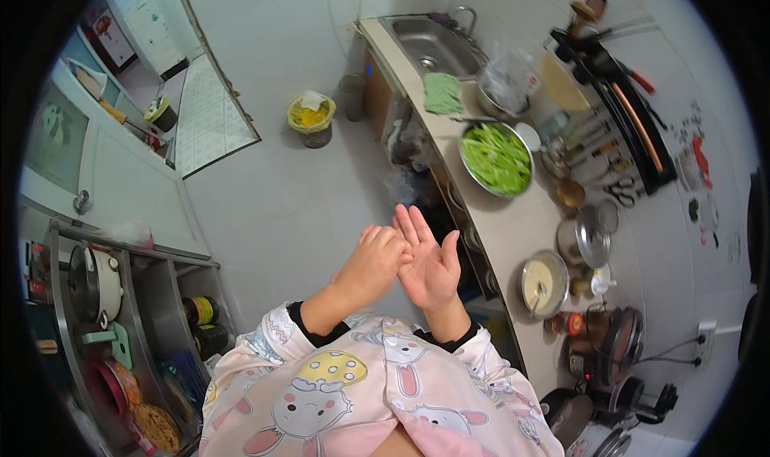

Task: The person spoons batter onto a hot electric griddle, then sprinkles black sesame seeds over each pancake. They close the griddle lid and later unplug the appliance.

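Note:
My left hand, its back towards the camera, is closed over the little-finger side of my right hand. My right hand is turned palm up with its thumb and fingers apart, and no object shows in it. Which finger the left hand grips is partly hidden. Both hands are in front of my chest, over the floor beside the counter. On the counter, a metal bowl of cut green vegetables stands beyond the hands. To the right stands a metal bowl of pale batter with a utensil in it.
A sink, a green cloth and a pot with a plastic bag are at the counter's far end. Lidded pot, jars and an electric cooker line the wall. A bin stands on the floor; metal shelves stand left.

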Demonstrator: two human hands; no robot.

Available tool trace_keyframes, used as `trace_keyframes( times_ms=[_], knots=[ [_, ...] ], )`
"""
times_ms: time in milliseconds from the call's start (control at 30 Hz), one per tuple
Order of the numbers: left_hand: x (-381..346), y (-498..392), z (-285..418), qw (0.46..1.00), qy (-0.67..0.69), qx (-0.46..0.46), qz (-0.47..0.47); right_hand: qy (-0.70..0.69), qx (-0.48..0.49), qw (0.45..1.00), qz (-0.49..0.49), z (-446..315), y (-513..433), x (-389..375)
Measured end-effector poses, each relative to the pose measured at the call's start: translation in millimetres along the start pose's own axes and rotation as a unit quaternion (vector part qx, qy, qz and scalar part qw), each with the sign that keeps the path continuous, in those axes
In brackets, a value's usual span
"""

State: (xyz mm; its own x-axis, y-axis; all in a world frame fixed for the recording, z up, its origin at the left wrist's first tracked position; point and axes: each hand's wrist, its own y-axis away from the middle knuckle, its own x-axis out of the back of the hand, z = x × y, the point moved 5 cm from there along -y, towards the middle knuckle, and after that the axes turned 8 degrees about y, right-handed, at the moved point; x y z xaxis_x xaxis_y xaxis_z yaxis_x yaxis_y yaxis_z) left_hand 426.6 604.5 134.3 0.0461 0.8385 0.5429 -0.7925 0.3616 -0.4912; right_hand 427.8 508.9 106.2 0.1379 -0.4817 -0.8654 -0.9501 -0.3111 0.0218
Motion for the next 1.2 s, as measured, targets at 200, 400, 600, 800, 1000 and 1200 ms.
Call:
trace_keyframes(
  times_ms=[200,400,600,800,1000,1200],
  knots=[
    [107,-33,-91,0.999,-0.013,0.017,0.025,-0.043,-0.046,0.997,-0.052,58,-125,-45],
    [151,-69,-156,0.998,-0.032,0.051,0.027,-0.044,-0.084,0.994,-0.048,89,-214,-58],
    [173,-112,-258,0.992,-0.041,0.119,0.025,-0.039,-0.097,0.993,-0.056,102,-319,-42],
    [235,-190,-399,0.958,0.010,0.264,0.110,0.136,-0.066,0.986,0.072,88,-474,-7],
    [288,-296,-522,0.947,-0.034,0.285,0.146,0.363,0.055,0.930,-0.020,67,-639,-21],
    [313,-355,-610,0.937,-0.075,0.311,0.142,0.696,0.201,0.686,-0.063,53,-726,-35]
  ],
)
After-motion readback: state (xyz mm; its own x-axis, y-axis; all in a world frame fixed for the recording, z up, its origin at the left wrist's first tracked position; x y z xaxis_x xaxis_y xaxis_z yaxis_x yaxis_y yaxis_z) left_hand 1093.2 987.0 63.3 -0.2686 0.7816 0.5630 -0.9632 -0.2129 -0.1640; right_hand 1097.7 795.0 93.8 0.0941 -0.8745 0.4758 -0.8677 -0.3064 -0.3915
